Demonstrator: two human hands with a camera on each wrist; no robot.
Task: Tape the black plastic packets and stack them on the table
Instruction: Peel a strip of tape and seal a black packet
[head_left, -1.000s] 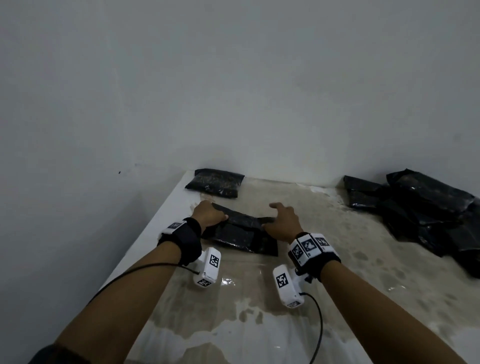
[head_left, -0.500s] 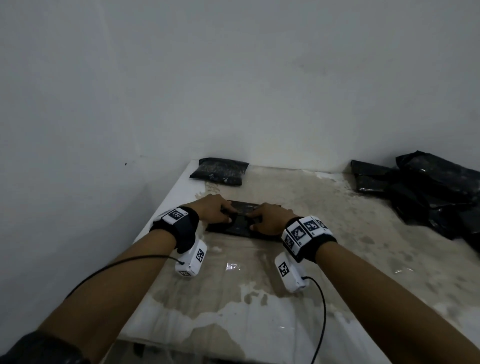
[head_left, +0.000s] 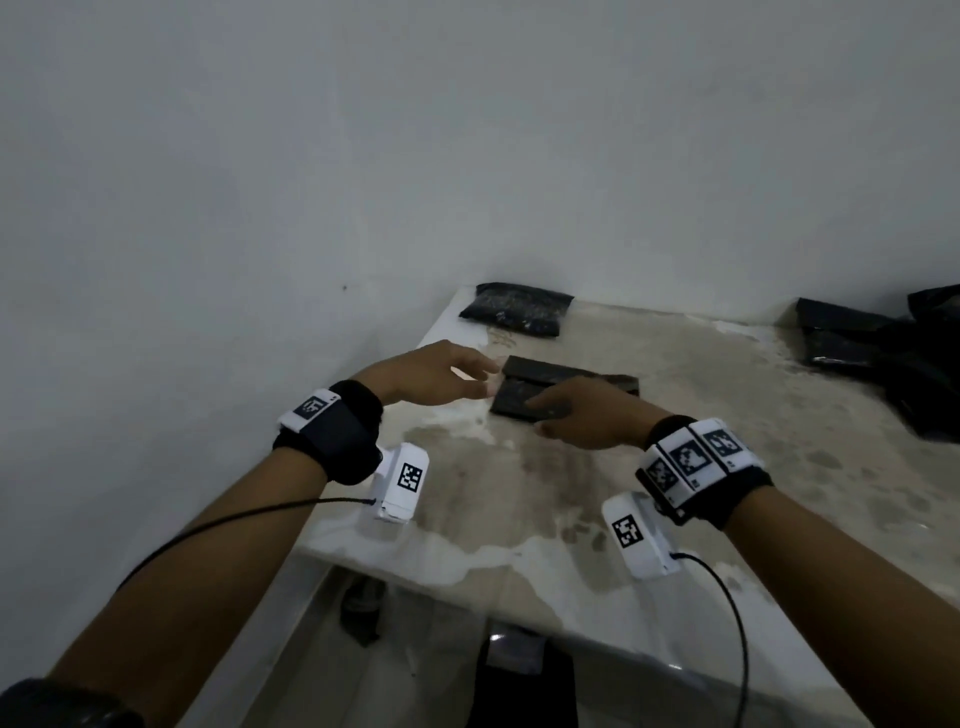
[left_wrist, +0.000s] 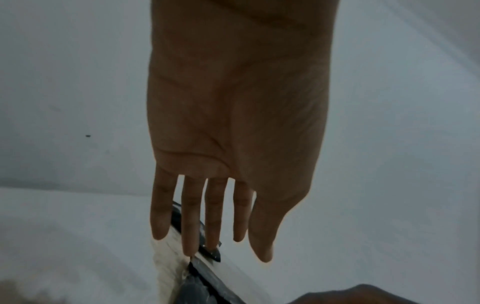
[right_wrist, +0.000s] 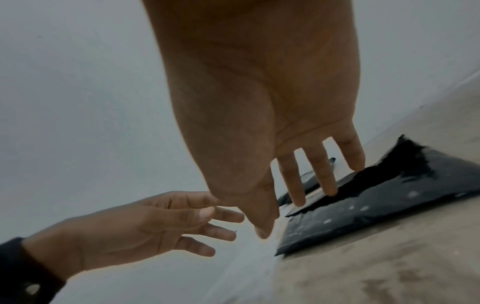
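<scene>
The person's left hand (head_left: 436, 376) has come off the folded black plastic packet (head_left: 524, 389) that both hands were pressing flat half a second ago; it now hovers just left of the packet's edge at the centre of the head view, fingers straight and spread, its grip holding nothing. The right hand (head_left: 587, 418) stays on the packet, its straight fingertips (right_wrist: 331, 191) resting along the folded flap in the right wrist view, a flat press with nothing clasped. The packet lies on the stained pale surface (head_left: 675, 493), near its left edge and the wall. Beyond it, at the surface's far left corner, sits a single black packet (head_left: 519, 307), and a loose heap of black plastic packets (head_left: 883, 353) fills the right edge of the frame. The freed left hand suggests the fold is set and the person is going for tape, though no tape roll shows in any view. If the right hand lifts before tape is on, the flap would likely spring open.
</scene>
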